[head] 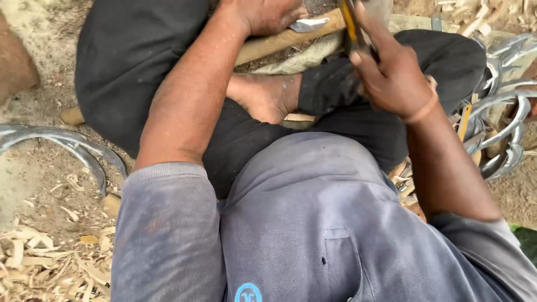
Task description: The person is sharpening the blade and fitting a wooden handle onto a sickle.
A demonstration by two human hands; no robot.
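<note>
In the head view, a wooden handle (pixel 279 42) lies across the person's lap in the upper middle of the frame, its long axis running from lower left, where its butt end shows by the thigh, up to the upper right. The left hand (pixel 265 14), at the top centre, is clenched over the handle beside a grey metal blade piece (pixel 309 24) resting on the wood. The right hand (pixel 394 70), upper right, grips a thin yellow-edged tool (pixel 349 22) standing nearly upright against the handle. A bare foot (pixel 265 95) sits just below. Curved metal blades (pixel 503 112) lie at the right edge, wood shavings (pixel 39 263) at lower left.
</note>
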